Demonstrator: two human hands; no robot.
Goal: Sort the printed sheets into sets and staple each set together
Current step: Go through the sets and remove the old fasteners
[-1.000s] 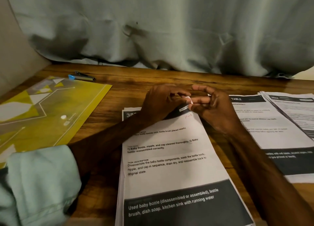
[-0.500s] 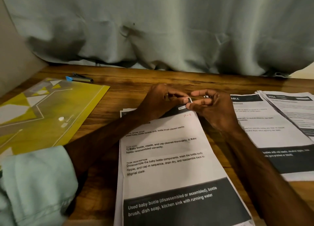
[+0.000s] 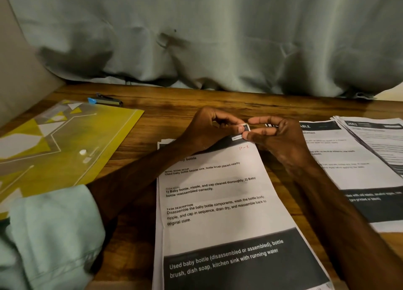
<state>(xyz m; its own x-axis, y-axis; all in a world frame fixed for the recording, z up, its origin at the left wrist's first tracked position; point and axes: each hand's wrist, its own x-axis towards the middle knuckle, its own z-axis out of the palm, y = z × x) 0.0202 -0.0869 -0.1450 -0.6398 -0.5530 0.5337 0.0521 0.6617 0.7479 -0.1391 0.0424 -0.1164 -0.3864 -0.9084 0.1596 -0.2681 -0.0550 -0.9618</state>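
While I am working at the top right corner (image 3: 245,130) of the front stack (image 3: 218,213), both hands are meeting on it.

Left hand (image 3: 207,130): curling, thumb and forefinger pinching the corner from the left. The forearm is lying across the head of the page, probably to pin the sheets flat.

Right hand (image 3: 279,141): pinching the same corner from the right, upper fingers reaching loosely above it. I am judging this as squaring or parting the sheets where a staple would go; whether one is already in there, I cannot tell.

Front stack: lying lengthwise toward me on the table (image 3: 218,106), top sheet showing "P-1" in red.

Second pile (image 3: 340,165): sitting just to the right, partly under my right forearm, likely waiting as a separate set.

Third pile (image 3: 379,146): fanning over the second pile's right edge.

Stapler (image 3: 105,100): resting well apart at the far left, touching neither hand, so stapling is not yet happening.

Yellow folder (image 3: 65,146): lying beside the stapler, on the left.
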